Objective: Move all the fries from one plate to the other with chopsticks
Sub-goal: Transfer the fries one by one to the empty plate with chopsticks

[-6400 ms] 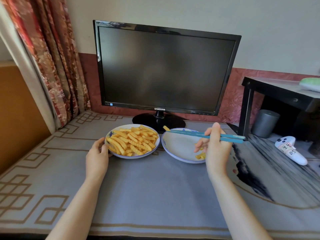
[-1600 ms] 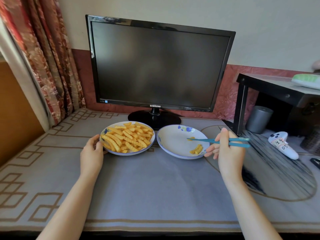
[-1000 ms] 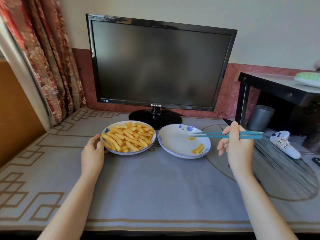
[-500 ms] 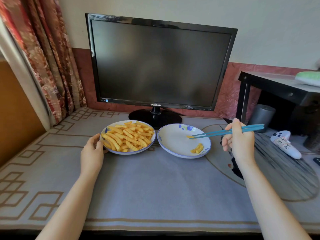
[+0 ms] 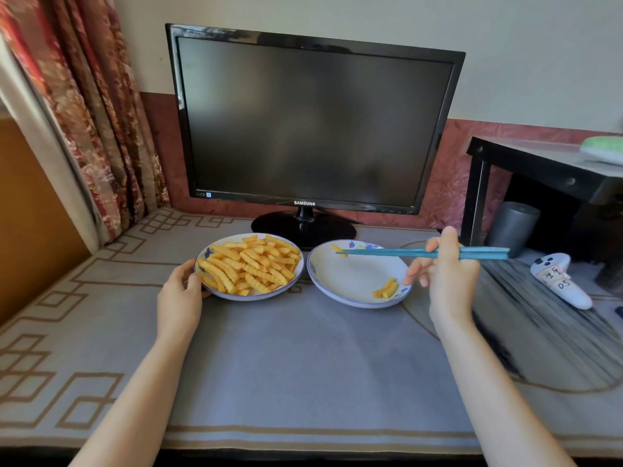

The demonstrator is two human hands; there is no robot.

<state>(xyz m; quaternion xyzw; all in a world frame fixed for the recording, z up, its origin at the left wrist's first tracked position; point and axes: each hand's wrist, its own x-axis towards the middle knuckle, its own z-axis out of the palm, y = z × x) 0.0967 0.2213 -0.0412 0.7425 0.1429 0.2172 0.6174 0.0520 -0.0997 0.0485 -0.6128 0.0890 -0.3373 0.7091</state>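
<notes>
Our right hand (image 5: 448, 284) holds the pair of slim blue chopsticks (image 5: 404, 253) between thumb and curled fingers. The sticks lie close together and level, their tips over the far left of the right plate (image 5: 350, 281). A single fry (image 5: 338, 248) sits at the tips; we cannot tell whether it is pinched or lying on the rim. A small cluster of fries (image 5: 386, 288), ridged and yellow, lies near that glossy white plate's right edge. Half a second ago the sticks slanted upward; now they reach flat and farther left. Our left hand (image 5: 178, 298) grips the rim of the left plate (image 5: 256, 297), which bears the heap of fries (image 5: 251, 262). The two round rims almost touch. The monitor (image 5: 313, 123) stands just behind them; smooth grey cloth (image 5: 303, 358) spreads wide in front, and a white controller (image 5: 559, 281) lies well off to the right.
</notes>
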